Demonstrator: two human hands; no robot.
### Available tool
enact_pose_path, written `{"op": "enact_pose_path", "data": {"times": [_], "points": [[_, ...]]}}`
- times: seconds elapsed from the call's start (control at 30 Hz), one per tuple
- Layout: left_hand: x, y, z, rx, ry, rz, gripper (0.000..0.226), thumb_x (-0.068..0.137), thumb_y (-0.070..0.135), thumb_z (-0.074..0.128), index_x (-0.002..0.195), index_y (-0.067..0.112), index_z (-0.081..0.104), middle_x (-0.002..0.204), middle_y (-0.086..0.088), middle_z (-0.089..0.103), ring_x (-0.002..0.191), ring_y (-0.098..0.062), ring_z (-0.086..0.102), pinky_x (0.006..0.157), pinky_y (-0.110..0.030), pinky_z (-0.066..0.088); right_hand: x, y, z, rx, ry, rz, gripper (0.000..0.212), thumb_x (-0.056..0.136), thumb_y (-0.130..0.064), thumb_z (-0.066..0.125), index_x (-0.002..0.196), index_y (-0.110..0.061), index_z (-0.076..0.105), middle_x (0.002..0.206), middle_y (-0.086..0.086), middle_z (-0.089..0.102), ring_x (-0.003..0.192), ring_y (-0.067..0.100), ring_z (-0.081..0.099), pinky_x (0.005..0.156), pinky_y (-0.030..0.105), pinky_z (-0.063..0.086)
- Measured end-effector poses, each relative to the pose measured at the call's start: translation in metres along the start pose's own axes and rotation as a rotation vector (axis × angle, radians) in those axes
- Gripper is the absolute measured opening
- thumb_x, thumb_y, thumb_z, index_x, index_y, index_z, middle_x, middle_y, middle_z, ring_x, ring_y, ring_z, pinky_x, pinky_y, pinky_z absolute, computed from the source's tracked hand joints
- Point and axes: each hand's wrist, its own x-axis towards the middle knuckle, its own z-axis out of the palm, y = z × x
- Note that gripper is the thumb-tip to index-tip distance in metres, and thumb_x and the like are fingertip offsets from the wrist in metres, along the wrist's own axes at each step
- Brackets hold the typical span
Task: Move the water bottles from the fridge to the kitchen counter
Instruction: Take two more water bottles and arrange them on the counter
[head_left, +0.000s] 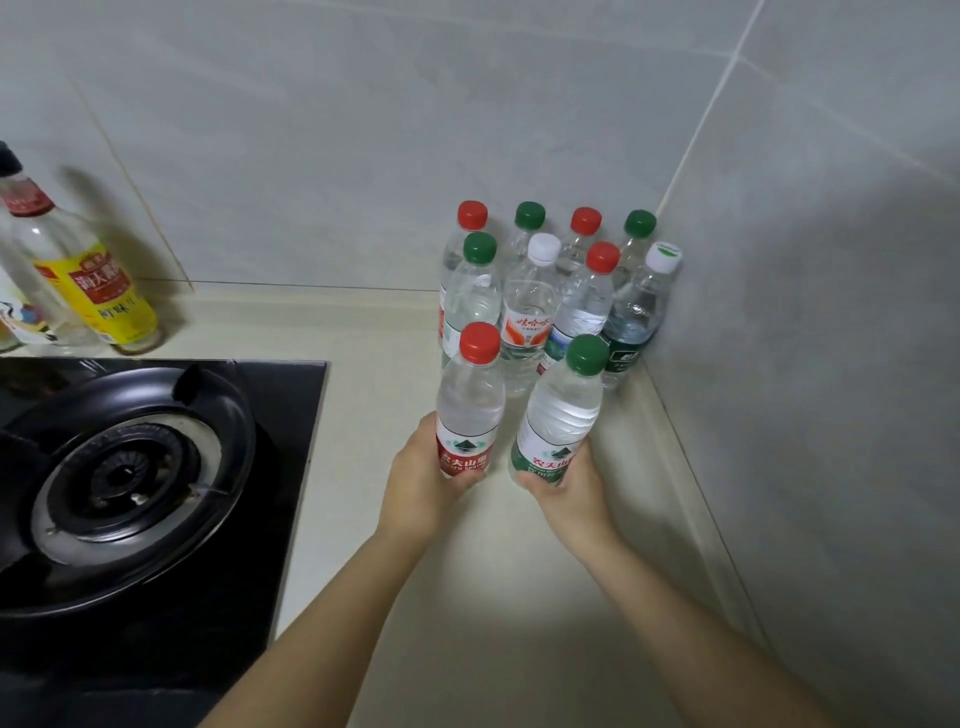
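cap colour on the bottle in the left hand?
Red cap, head view.

Bottles in counter corner, right of stove

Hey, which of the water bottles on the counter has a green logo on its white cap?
The dark-labelled bottle nearest the right wall; the other white cap is plain, the rest red or green.

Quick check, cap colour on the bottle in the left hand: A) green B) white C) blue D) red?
D: the left hand grips the red-capped bottle, while the right hand holds the green-capped bottle.
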Motion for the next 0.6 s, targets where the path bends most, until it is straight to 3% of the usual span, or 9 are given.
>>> {"op": "enact_pose_path", "data": {"times": [0.2,0.3,0.43,0.6], "points": [[0.020,0.018,0.031,-0.023,-0.006,0.004,0.060,0.074,0.023,0.082,0.126,0.020,0.051,0.111,0.008,0.066,0.092,-0.010,0.060,0.077,-0.021,0.044,0.027,0.008,-0.030,-0.004,0.028,0.032,0.066,0.074,-0.005,0.081,0.130,-0.017,0.048,0.117,-0.006,0.064,0.103,0.002,0.062,0.080,0.009,0.046],[0.027,0.025,0.042,-0.027,-0.012,0.010,0.061,0.074,0.022,0.082,0.126,0.020,0.050,0.114,0.005,0.067,0.093,-0.011,0.060,0.079,-0.021,0.043,0.034,0.008,-0.042,-0.042,0.029,0.013,0.064,0.074,-0.008,0.082,0.129,-0.018,0.051,0.118,-0.007,0.065,0.106,0.007,0.063,0.090,0.025,0.050],[0.034,0.029,0.047,0.004,-0.058,0.014,0.063,0.074,0.024,0.083,0.127,0.021,0.049,0.120,0.005,0.064,0.105,-0.017,0.062,0.083,-0.024,0.043,0.032,0.007,-0.048,-0.163,0.055,-0.011,0.058,0.069,-0.032,0.084,0.120,-0.030,0.055,0.108,-0.014,0.068,0.098,0.006,0.065,0.082,0.027,0.052],[0.043,0.021,0.037,0.119,-0.161,0.029,0.068,0.073,0.025,0.083,0.131,0.017,0.049,0.128,0.000,0.062,0.115,-0.019,0.059,0.094,-0.025,0.044,0.022,0.015,-0.035,-0.248,0.293,0.016,0.062,0.062,-0.034,0.090,0.108,-0.013,0.053,0.100,0.004,0.064,0.090,0.025,0.062,0.071,0.035,0.050]]}}
